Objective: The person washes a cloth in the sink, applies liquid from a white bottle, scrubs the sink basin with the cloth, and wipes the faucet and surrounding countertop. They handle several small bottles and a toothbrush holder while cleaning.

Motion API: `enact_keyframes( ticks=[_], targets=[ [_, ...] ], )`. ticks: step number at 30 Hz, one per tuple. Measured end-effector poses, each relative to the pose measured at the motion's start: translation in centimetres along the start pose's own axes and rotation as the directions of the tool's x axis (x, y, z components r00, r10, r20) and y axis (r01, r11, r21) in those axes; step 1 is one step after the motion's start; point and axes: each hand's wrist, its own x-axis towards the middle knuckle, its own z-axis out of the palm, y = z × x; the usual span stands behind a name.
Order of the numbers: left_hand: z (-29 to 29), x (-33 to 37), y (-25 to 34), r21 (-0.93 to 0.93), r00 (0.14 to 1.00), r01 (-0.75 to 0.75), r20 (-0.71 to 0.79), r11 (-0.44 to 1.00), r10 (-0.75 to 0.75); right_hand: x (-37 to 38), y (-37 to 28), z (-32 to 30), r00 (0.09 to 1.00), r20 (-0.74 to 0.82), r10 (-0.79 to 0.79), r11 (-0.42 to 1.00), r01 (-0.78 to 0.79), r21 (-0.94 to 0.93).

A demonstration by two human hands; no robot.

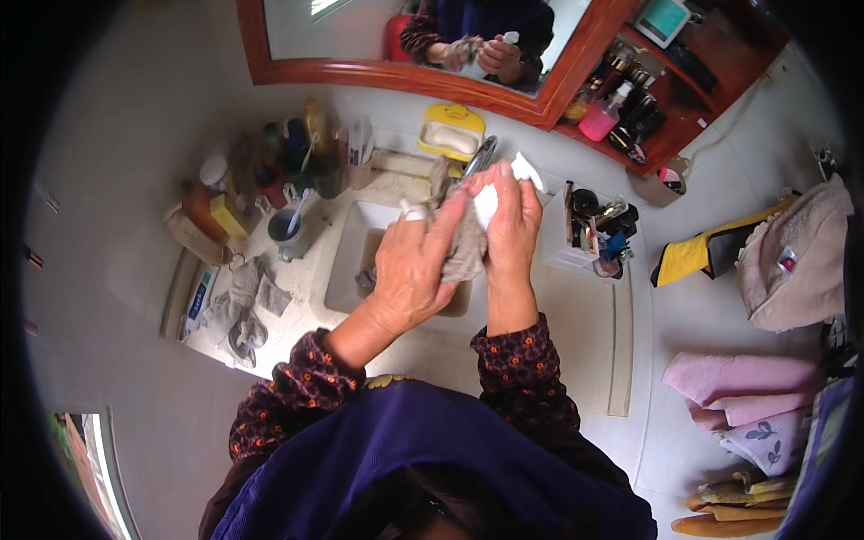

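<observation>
Above the sink [337, 292], my two hands are close together with a grey-brown cloth [466, 247] between them. My left hand [405, 261] is closed on this crumpled cloth, its fingers pointing toward the faucet [480, 157]. My right hand [513, 225] grips a smooth white object [486, 206]; its white end sticks out past the fingertips. My fingers cover most of it, so its kind does not show. The cloth hangs against the right palm. In the basin below, a bit of dark cloth [366, 277] is partly hidden by my left hand.
Damp grey cloths [243, 301] lie on the left counter, by a toothpaste tube [200, 295] and a grey cup [288, 232] with a toothbrush. Bottles crowd the back left corner. A yellow soap dish [453, 115] sits behind the faucet. To the right stand a white organizer [569, 243] and hanging towels [738, 382].
</observation>
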Motion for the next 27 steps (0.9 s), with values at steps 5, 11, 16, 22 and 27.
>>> enact_keyframes(
  ticks=[5, 11, 16, 22, 27],
  targets=[
    [3.6, -4.4, -3.8, -0.241, 0.994, 0.079, 0.095, 0.967, -0.057, 0.9, -2.0, -2.4, 0.996, 0.066, -0.062, 0.998, 0.064, -0.025],
    [6.8, -10.4, -10.3, -0.396, 0.646, 0.686, 0.717, 0.610, -0.262, -0.8, -0.3, -5.8, 0.971, 0.224, -0.088, 0.933, 0.160, -0.324],
    [12.2, -10.6, -5.0, -0.480, 0.503, 0.577, 0.846, 0.661, 0.175, -2.1, -1.7, -8.0, 0.972, 0.224, -0.076, 0.870, 0.175, -0.461],
    [9.3, -4.0, -1.9, -0.680, 0.727, 0.576, 0.680, 0.454, 0.095, -4.2, -2.2, -10.4, 0.942, 0.327, 0.077, 0.855, 0.106, -0.507],
    [7.1, -1.4, -1.9, -0.741, 0.787, 0.577, 0.617, 0.343, 0.009, -5.7, -1.3, -8.0, 0.894, 0.382, -0.232, 0.742, 0.417, -0.525]
  ],
)
